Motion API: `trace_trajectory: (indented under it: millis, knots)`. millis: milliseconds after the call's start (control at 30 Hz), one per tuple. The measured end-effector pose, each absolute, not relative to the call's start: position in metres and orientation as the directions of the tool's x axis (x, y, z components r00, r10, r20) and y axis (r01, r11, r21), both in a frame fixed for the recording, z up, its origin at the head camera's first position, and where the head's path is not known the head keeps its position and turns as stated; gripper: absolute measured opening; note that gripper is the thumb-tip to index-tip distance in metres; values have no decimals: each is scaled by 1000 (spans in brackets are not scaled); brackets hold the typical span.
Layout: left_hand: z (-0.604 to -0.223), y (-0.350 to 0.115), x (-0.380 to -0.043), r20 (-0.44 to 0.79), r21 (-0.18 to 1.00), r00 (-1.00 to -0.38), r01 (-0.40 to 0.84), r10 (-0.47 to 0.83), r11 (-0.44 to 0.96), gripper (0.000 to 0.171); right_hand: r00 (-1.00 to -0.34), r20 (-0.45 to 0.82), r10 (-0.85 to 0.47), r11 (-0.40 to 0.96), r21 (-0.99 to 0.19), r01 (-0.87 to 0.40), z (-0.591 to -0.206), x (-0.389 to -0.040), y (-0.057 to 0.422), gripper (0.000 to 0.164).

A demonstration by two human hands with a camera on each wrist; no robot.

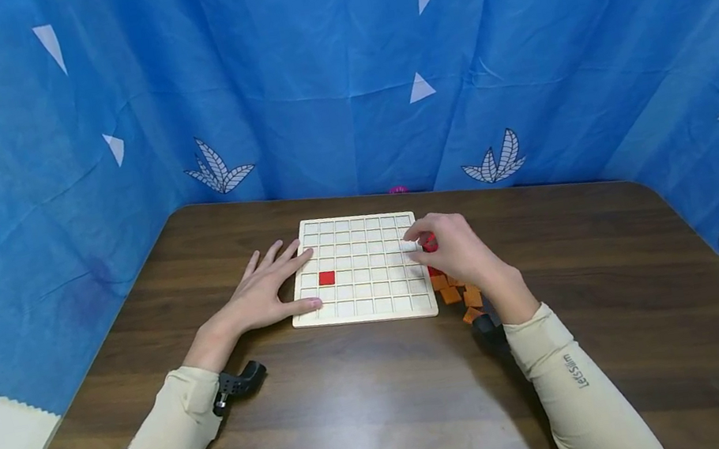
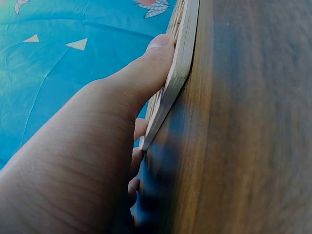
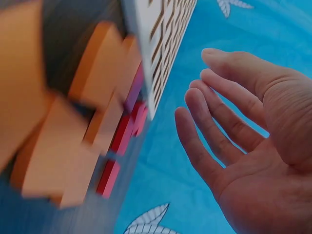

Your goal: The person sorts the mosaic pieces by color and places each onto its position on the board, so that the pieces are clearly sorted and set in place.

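My left hand lies with spread fingers over the left edge of a pale wooden grid board. Its thumb rests along the board's near edge in the left wrist view. One red square tile sits in a cell at the board's left part. Over the right edge hovers my right hand, its fingers loosely bent. Seen from the right wrist, that hand holds nothing between thumb and fingers. Orange tiles and red tiles lie loose beside the board, partly hidden under the right hand.
The dark wooden table carries everything. A blue patterned curtain hangs behind it and along both sides. A small pink object shows at the table's back edge. Black wrist mounts are strapped at both sleeves.
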State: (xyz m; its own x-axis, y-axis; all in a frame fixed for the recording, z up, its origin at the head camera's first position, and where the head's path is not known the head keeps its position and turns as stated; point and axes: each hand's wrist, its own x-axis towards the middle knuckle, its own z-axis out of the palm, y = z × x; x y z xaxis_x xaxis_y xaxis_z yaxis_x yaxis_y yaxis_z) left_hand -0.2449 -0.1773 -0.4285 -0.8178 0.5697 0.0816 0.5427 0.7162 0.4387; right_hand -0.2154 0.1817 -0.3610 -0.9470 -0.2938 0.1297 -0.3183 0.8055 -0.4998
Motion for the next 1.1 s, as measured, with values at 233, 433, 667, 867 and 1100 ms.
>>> trace_trajectory:
  millis: [233,433,667,867,1100]
  knots:
    - [-428,-179,-246,87,425,-818,547,569,721,97,-958,135,-252,805,-521,-285,-361,-216,197,32]
    - [-428,-178,-245,84,427,-816,548,571,719,97,-961,143,-238,805,-524,-277,-360,-216,208,29]
    - [-428,-176,-245,85,432,-815,548,573,717,97,-973,113,-200,830,-508,-229,-364,-212,235,31]
    - [-428,-177,-244,87,435,-817,546,570,716,97,-985,42,-168,858,-485,-167,-367,-210,255,35]
    - [-427,-176,-243,79,437,-820,539,566,720,98,-985,-58,-162,870,-479,-115,-373,-212,262,36]
